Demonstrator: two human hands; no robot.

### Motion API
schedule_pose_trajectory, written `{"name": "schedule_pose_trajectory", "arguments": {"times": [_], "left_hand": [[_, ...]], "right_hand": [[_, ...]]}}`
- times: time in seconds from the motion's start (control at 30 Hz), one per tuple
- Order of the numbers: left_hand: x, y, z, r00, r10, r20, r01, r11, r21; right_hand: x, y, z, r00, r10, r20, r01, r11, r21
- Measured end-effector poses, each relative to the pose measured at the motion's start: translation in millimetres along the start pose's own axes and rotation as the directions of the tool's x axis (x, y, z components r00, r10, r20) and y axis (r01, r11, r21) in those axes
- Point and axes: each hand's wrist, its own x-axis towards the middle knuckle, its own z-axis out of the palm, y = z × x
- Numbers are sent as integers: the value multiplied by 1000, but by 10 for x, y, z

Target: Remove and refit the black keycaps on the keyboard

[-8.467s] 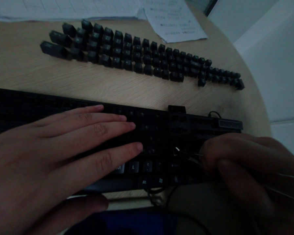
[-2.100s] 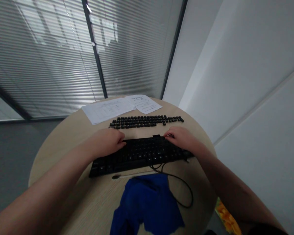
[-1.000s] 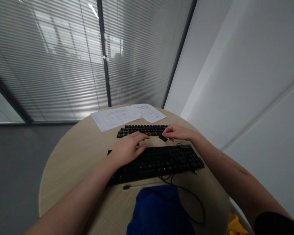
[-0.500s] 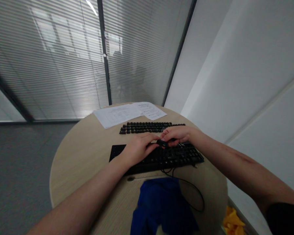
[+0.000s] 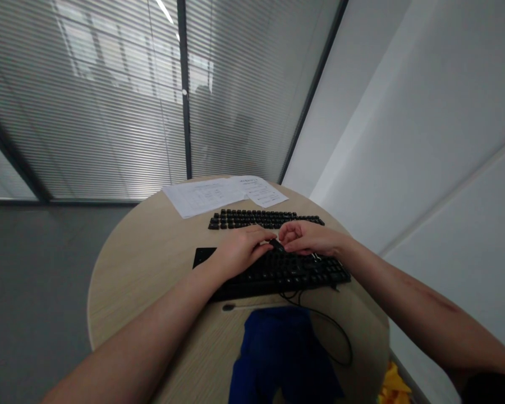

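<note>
A round wooden surface [image 5: 151, 258] stands before a glass wall with blinds [image 5: 109, 112]; a white wall is at 3 o'clock. On the surface lies a black keyboard [image 5: 303, 272], its cable [image 5: 340, 342] looping toward 5 o'clock. At 12 o'clock of it, loose keycaps [image 5: 265, 219] lie in rows that echo a key layout, probably to keep their order. Papers [image 5: 219, 193] lie beyond them, and a blue cloth [image 5: 281, 353] is at 6 o'clock. Over the keyboard's upper middle, the right hand [image 5: 311, 238] pinches a dark keycap [image 5: 276, 244] in its fingertips. The left hand [image 5: 239, 255] rests palm down with fingers stretched, the tips touching the same cap, seemingly to steady it. Something thin and metallic [image 5: 315, 257] shows under the right hand, too small to name.
</note>
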Motion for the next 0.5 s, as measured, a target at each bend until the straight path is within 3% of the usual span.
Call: {"name": "schedule_pose_trajectory", "arguments": {"times": [0.1, 0.23, 0.37, 0.5], "left_hand": [[0, 24, 2, 1000, -25, -9, 25, 999, -32], [0, 27, 13, 986, -128, -108, 122, 991, -56], [2, 13, 19, 970, -153, -188, 145, 988, -54], [-3, 47, -1, 976, -146, -159, 128, 985, -119]], "right_hand": [[28, 18, 101, 999, -41, -6, 41, 998, 52], [61, 88, 254, 984, -116, -132, 134, 982, 136], [87, 159, 382, 944, -170, -283, 223, 961, 165], [108, 174, 467, 879, -209, -428, 270, 959, 87]]}}
